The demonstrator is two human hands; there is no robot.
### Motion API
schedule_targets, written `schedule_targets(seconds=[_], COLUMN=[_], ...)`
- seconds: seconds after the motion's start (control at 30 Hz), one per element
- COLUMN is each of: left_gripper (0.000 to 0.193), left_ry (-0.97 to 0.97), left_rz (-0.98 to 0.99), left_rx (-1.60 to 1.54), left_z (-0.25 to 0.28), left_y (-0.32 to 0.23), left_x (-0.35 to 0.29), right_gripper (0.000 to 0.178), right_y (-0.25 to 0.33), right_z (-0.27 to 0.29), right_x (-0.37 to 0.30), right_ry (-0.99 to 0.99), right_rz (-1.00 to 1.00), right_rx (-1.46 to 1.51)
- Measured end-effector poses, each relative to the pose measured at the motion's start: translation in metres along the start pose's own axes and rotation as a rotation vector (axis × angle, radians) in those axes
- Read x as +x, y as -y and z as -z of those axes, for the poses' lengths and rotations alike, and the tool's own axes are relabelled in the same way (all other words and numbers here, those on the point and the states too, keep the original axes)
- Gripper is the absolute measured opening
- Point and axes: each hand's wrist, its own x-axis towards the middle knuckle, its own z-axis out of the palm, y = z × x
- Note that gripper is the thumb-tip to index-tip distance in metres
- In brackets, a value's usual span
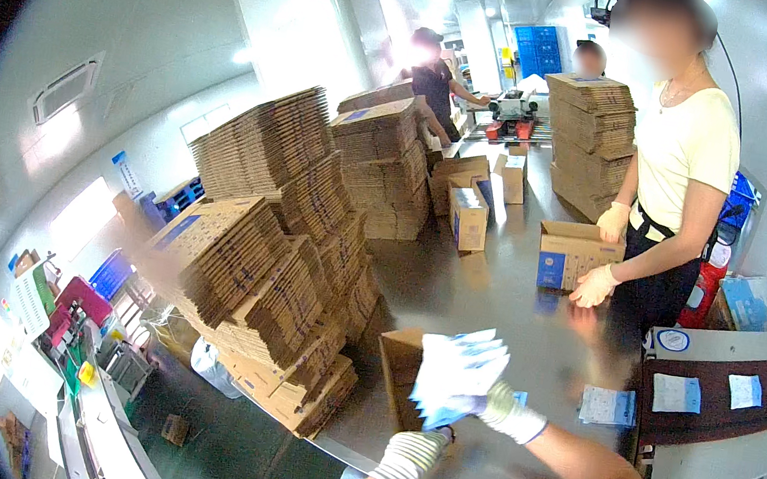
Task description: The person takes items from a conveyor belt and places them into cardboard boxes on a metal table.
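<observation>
A fanned bundle of white and light-blue flat packets (461, 374) is held up in front of me at the table's near edge. My right hand (508, 413), in a striped white glove, is closed on the bundle's lower right side. My left hand (413, 459), in a similar striped glove, is closed at the bundle's bottom end; its fingertips are partly hidden. Just behind the packets stands an open cardboard box (396, 362), mostly covered by them. To the right, more packets (608, 407) lie by the end of a conveyor belt.
Tall stacks of flattened cartons (255, 261) line the table's left side. The dark conveyor (718, 419) carries several spaced packets. Across the metal table (491, 302), a gloved co-worker handles an open carton (580, 256). More cartons (469, 217) stand farther back, with other people beyond.
</observation>
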Motion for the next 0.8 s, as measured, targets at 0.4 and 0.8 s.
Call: schedule_targets(seconds=[0.4, 0.8], left_gripper=[0.016, 0.028], left_ry=[-0.326, 0.325], left_rz=[-0.051, 0.227], left_rx=[0.128, 0.151], left_z=[-0.026, 0.021], left_y=[-0.012, 0.069], left_x=[-0.005, 0.094], right_gripper=[0.046, 0.060], right_y=[-0.022, 0.019], right_z=[-0.034, -0.022], right_x=[0.019, -0.009], right_ry=[0.654, 0.504], right_rz=[-0.039, -0.108], right_rx=[-1.075, -0.690])
